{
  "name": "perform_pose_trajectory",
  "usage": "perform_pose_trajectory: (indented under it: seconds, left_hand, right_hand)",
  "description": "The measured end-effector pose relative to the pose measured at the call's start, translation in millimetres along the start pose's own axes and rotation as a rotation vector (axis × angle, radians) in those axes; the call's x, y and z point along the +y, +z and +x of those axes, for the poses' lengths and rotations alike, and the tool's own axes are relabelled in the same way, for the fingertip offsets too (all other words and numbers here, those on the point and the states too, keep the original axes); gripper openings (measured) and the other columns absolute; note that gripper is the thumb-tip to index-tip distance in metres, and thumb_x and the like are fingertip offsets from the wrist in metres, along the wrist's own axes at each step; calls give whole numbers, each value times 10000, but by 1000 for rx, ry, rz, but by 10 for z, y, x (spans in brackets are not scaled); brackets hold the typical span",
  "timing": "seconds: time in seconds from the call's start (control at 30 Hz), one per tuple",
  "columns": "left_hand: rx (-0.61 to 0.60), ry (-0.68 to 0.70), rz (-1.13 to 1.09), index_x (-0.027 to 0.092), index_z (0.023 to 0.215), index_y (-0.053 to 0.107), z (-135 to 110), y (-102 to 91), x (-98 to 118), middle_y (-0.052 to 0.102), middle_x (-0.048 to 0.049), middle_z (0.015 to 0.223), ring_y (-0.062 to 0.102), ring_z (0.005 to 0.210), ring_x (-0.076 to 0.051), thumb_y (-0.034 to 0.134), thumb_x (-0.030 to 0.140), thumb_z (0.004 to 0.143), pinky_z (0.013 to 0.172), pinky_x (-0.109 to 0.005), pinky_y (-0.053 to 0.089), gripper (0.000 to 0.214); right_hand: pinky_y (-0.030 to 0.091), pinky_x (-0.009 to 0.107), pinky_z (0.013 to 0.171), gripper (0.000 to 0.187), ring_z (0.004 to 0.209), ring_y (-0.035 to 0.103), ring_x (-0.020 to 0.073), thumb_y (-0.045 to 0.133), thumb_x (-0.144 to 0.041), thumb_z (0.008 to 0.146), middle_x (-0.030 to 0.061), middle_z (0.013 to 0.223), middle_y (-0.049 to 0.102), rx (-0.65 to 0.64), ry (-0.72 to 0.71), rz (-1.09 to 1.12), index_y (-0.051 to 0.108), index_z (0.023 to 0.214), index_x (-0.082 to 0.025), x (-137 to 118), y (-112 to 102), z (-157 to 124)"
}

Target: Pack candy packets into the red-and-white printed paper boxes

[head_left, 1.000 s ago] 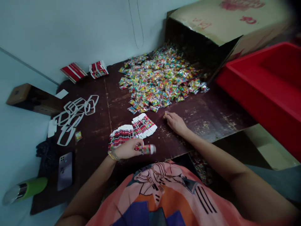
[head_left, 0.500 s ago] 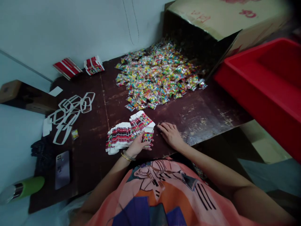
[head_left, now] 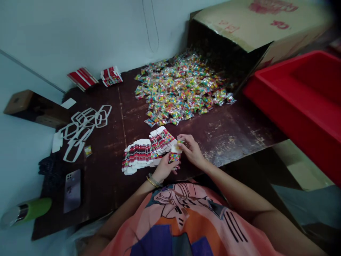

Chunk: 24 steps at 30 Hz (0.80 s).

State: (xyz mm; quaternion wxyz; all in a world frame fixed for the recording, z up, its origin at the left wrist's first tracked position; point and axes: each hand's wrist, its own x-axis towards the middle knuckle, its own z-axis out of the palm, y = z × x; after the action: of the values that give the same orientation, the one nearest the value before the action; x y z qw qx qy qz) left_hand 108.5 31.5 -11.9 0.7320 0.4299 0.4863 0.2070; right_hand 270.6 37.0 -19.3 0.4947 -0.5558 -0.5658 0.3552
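Observation:
My left hand [head_left: 163, 170] is closed around a small printed carton [head_left: 175, 156] with colourful dots, held upright near the table's front edge. At the carton's open top, my right hand [head_left: 194, 152] pinches a small clear candy packet [head_left: 180, 141] with yellow showing; the fingers partly cover it. A fanned row of flattened red and white cartons [head_left: 138, 152] lies just left of the hands. Beyond them spreads a large heap of clear candy packets [head_left: 176, 90] in mixed colours.
A big cardboard box [head_left: 239, 25] lies open towards the heap. At right is a red plastic tray [head_left: 290, 96]. On the left are white rubber-band-like loops [head_left: 82, 124], a single packet [head_left: 87, 151], a phone [head_left: 72, 191] and a green bottle [head_left: 38, 208]. Carton bundles [head_left: 83, 79] lean against the wall.
My right hand has lifted from the table and come left to the carton's top, now with a candy packet in its fingers. My left hand and carton have shifted slightly right.

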Motion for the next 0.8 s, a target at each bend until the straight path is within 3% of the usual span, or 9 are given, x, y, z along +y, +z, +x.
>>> perform_pose_trajectory:
  seconds: [0.17,0.3,0.37,0.43,0.5,0.57,0.63,0.73,0.8]
  left_hand:
    - [-32,-10,-60,153,1172,505,-30,69,14,645,-48,872,597,605,-130,682,283,722,425,-207,482,501]
    - [12,-22,-108,157,1176,493,-27,54,-32,640,-51,897,602,602,-131,682,322,727,419,-207,477,515]
    - [41,-15,-96,159,1173,498,-24,26,-49,636,-41,874,599,602,-132,696,370,721,427,-212,480,536]
    - [58,2,-107,144,1126,537,-16,-3,-52,635,-47,842,600,613,-142,649,479,754,439,-223,484,513]
    - [69,5,-154,119,1064,582,-2,-28,-49,643,-72,817,604,626,-161,510,602,807,441,-235,479,552]
    - [69,-4,-173,104,1027,612,17,-48,-47,655,-93,813,604,637,-176,423,652,824,440,-244,472,615]
    - [61,-1,-136,103,1019,634,35,-69,-43,663,-95,825,601,660,-183,448,629,817,444,-244,469,593]
    - [17,29,-46,117,1011,663,50,-109,-17,668,-82,865,589,720,-184,547,509,784,471,-230,473,467]
    - [-5,26,-8,130,1008,673,56,-133,13,670,-70,878,576,748,-179,592,413,751,493,-220,473,391]
  right_hand:
    - [366,413,993,121,1165,478,235,515,-313,906,84,1236,539,106,-92,-93,589,916,-218,26,77,-14]
    - [212,505,1084,141,1248,400,264,520,-279,908,59,1291,540,-189,-244,-395,653,933,-243,-58,-2,-58]
    - [193,517,1092,178,1246,406,266,499,-260,915,64,1328,514,-249,-241,-420,657,996,-251,-96,-68,-62]
    - [312,470,1040,192,1166,478,245,487,-268,915,83,1277,530,-151,-102,-268,636,1033,-236,-106,-111,-74]
    - [470,373,859,176,935,578,194,528,-311,887,71,1071,599,-81,153,50,604,1018,-220,-78,-114,-97]
    - [503,275,644,207,665,563,123,621,-347,820,14,844,604,-167,438,420,581,968,-207,-20,-84,-121]
    - [481,220,549,270,532,509,71,715,-331,731,-21,752,595,-308,650,696,582,916,-188,44,-46,-130]
    - [488,199,544,293,521,525,54,772,-257,645,-21,765,629,-429,756,804,621,881,-174,86,-24,-114]
    - [500,216,556,239,575,566,80,746,-256,673,0,809,654,-462,661,686,665,884,-178,46,-44,-96]
